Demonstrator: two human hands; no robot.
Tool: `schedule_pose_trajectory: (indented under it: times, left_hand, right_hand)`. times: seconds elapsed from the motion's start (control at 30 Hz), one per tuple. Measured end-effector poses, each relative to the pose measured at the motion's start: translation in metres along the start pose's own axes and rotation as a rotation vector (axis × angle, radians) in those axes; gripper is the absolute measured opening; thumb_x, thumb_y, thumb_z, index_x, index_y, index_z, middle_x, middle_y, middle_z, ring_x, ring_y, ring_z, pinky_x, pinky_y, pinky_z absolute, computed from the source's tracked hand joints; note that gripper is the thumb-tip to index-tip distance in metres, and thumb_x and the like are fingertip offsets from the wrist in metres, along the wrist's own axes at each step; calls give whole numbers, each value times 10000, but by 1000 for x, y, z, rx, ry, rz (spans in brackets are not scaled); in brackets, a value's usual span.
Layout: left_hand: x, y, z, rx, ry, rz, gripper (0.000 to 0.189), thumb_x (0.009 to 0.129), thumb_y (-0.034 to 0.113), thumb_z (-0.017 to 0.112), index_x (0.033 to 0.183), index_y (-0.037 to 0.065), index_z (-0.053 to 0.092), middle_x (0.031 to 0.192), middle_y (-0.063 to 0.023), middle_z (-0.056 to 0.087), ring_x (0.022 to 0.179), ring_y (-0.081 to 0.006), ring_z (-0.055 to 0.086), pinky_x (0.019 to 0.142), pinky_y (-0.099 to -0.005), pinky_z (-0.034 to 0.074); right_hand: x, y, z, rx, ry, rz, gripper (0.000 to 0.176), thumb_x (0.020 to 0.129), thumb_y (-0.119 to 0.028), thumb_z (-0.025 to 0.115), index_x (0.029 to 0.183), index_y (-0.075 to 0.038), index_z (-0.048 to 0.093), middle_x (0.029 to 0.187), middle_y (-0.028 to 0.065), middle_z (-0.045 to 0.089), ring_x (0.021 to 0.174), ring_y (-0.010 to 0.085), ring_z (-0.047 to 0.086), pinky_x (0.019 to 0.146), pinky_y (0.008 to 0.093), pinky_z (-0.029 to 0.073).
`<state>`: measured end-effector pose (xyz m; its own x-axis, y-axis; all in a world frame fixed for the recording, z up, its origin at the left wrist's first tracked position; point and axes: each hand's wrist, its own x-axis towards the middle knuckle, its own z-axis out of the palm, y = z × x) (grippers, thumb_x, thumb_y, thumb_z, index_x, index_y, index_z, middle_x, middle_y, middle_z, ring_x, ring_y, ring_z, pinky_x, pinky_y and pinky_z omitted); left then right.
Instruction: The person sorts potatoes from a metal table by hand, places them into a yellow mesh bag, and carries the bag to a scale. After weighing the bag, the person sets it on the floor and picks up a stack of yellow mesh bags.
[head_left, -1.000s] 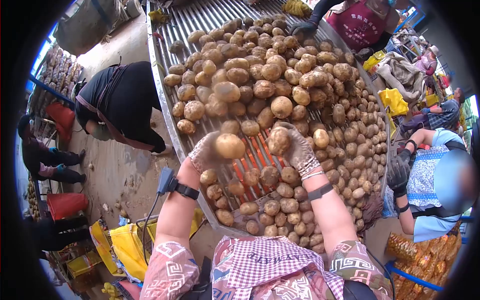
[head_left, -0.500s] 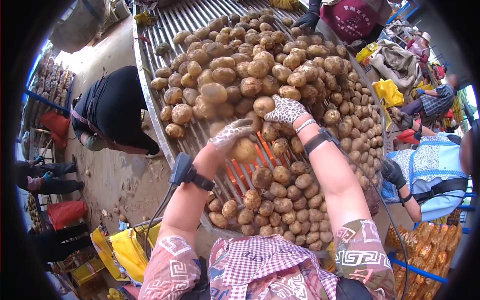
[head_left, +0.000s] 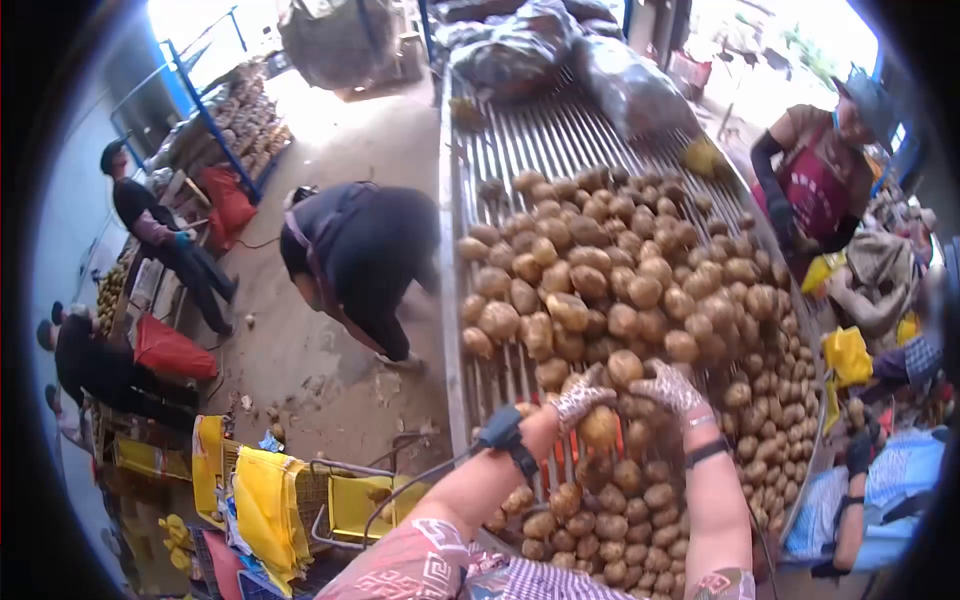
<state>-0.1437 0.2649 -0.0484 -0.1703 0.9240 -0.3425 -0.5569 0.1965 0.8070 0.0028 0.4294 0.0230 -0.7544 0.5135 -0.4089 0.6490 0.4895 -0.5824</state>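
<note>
Brown, soil-dusted potatoes (head_left: 590,285) lie heaped on a slatted metal sorting table (head_left: 530,140). My left hand (head_left: 582,396), in a spotted glove, reaches in among them with its fingers stretched out. A paler potato (head_left: 600,427) is just below that hand. My right hand (head_left: 676,388), gloved alike, has its fingers extended beside a round potato (head_left: 626,366), which lies between the two hands. Whether the fingertips press on it I cannot make out. Under my hands, orange-red strips show between the slats, and smaller potatoes (head_left: 610,525) gather nearer my body.
A person bends over (head_left: 365,255) left of the table's metal edge (head_left: 452,300). Another, in a red apron (head_left: 815,190), stands at the far right. A blue-clad co-worker (head_left: 905,480) is close on my right. Yellow sacks (head_left: 268,510) hang at lower left; filled bags (head_left: 630,85) lie at the far end.
My view has swung left and up, showing more floor and the table's far end. My left hand no longer covers the pale potato as before. The co-worker in the red apron has drawn back an arm.
</note>
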Motion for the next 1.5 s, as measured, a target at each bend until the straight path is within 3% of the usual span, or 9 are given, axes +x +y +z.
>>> schedule_pose_trajectory:
  times: [0.07,0.2,0.33,0.47,0.67,0.93,1.17,1.3,1.5]
  left_hand:
    - [3,6,8,-76,11,-46,849,856,103,675,1522,50,150,1146,-111,603,938,-164,625,823,-305,523]
    - [4,10,8,-79,-167,-55,766,885,122,634,1516,108,201,1210,-92,588,927,-156,632,819,-299,530]
    - [-29,28,14,47,-103,0,744,851,156,645,1488,92,266,1449,-103,405,1314,-222,409,1073,-345,373]
    - [-86,43,27,195,-167,59,776,874,278,660,1498,107,231,1442,-135,388,1329,-218,390,1080,-345,363]
    - [-186,38,17,-162,-199,126,821,880,303,666,1525,136,185,1454,-130,376,1341,-207,372,1110,-337,316]
    - [-327,-33,-76,-511,17,296,720,856,255,682,1459,114,316,1377,-111,471,1195,-212,540,965,-366,501]
    - [-449,-88,-142,-984,454,273,483,892,277,644,1298,53,510,1203,-131,609,1049,-280,638,867,-426,569]
    - [-462,-123,-226,-972,738,210,355,888,275,626,1182,78,600,1140,-110,655,983,-267,664,849,-438,564]
    - [-462,-164,-288,-655,1032,-80,583,925,444,539,1374,93,420,1379,-143,449,1138,-283,552,908,-468,495]
  right_hand:
    - [-1,-4,10,-187,166,57,757,733,-456,746,1329,-57,504,1254,218,587,1212,355,531,1009,417,422]
    - [23,20,6,-123,-10,-43,704,748,-407,755,1304,-38,530,1249,183,603,1183,321,555,1004,389,424]
    - [-14,-14,-6,99,-83,-74,653,763,-331,772,1293,-26,541,1230,151,621,1163,267,564,997,379,430]
    - [-55,-14,23,251,-53,-68,795,740,-319,796,1383,-15,441,1282,166,566,1200,250,530,1019,355,422]
    - [-118,-74,72,1113,-205,-111,745,800,-210,729,1423,-26,365,1341,99,482,1232,207,472,1038,331,403]
    - [-135,-211,189,913,-685,-201,661,903,-273,642,1434,-19,344,1386,126,455,1277,223,444,1074,333,369]
    - [-112,-284,340,978,-1046,123,512,960,-275,563,1378,-25,405,1272,141,537,1146,222,550,962,336,490]
    - [-117,-313,387,978,-965,-28,502,923,-293,625,1307,-5,481,1169,140,598,1059,200,586,867,313,518]
    - [-126,-286,343,425,-552,-367,469,915,-288,625,1271,1,525,1254,204,578,1166,283,563,983,362,443]
